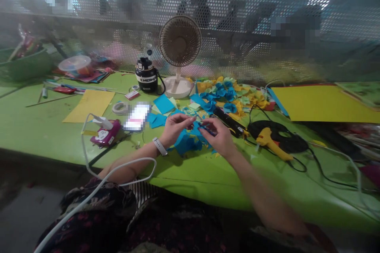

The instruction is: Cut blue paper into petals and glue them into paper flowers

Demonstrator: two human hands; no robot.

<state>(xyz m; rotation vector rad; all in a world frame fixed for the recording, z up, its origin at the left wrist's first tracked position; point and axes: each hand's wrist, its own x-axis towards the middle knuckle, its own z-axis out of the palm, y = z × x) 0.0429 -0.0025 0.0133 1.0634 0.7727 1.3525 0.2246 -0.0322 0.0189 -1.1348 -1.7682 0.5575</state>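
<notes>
Left hand [175,127] curled, a white watch [159,146] on the wrist, fingertips just beside the right hand; any hold too small to tell. Right hand [216,137] closed in a pinch on a small dark-blue piece [206,129]. Both hands just above a heap of blue paper scraps [187,145] on the green tabletop [190,178].

Left of the scraps, a white cable [118,165] looping beside the left forearm, a pink device [106,133], a phone [137,116] with its screen blurred, a tape roll [120,108] and a yellow card [89,104]. Right of the scraps, a black tool [228,122] close by, then a yellow glue gun [273,146] on coiled black cord [279,136].

Beyond the scraps, blue and yellow paper flowers [221,95], a black flask [146,75] and a fan [179,43]. Farther right, a large yellow sheet [323,104]; farther left, a green basin [25,65].
</notes>
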